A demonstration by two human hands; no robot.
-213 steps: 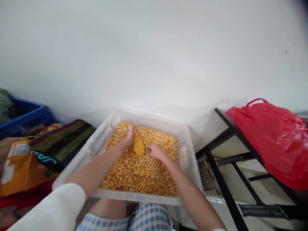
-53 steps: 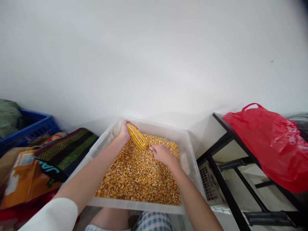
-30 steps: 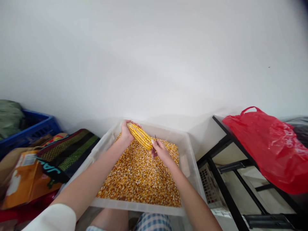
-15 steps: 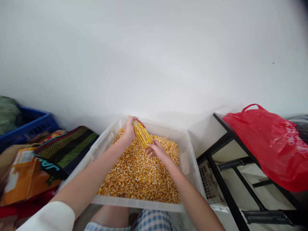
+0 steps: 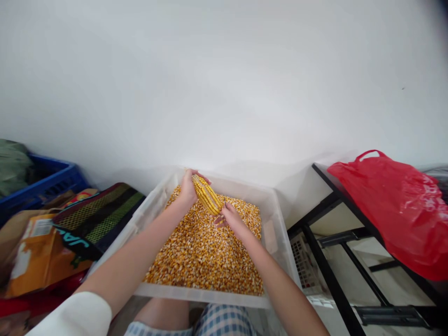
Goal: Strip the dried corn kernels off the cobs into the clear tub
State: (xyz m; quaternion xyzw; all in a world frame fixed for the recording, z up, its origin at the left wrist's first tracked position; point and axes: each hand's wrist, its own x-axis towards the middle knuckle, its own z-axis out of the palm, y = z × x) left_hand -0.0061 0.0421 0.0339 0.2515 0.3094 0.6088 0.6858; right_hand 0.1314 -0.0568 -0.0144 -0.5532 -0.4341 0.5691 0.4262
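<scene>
Yellow cob (image 5: 209, 199) was gripped at its far end by my left hand (image 5: 188, 189), above the loose kernels (image 5: 203, 252) in the clear bin (image 5: 276, 233). My right hand (image 5: 234, 220) pinched a thin dark tool (image 5: 224, 201), mostly hidden, at the cob's near end.

A plain white wall (image 5: 224, 84) faces me and fills the upper field. Light is even and diffuse. To my right stands a black metal rack (image 5: 329, 275). A red plastic bag (image 5: 395, 210) lies on its top, toward the right edge. Pale floor (image 5: 392, 284) shows through the frame. To my left are a blue crate (image 5: 52, 179) against the wall, an orange carton (image 5: 38, 252) and a striped mesh bag (image 5: 101, 210).
</scene>
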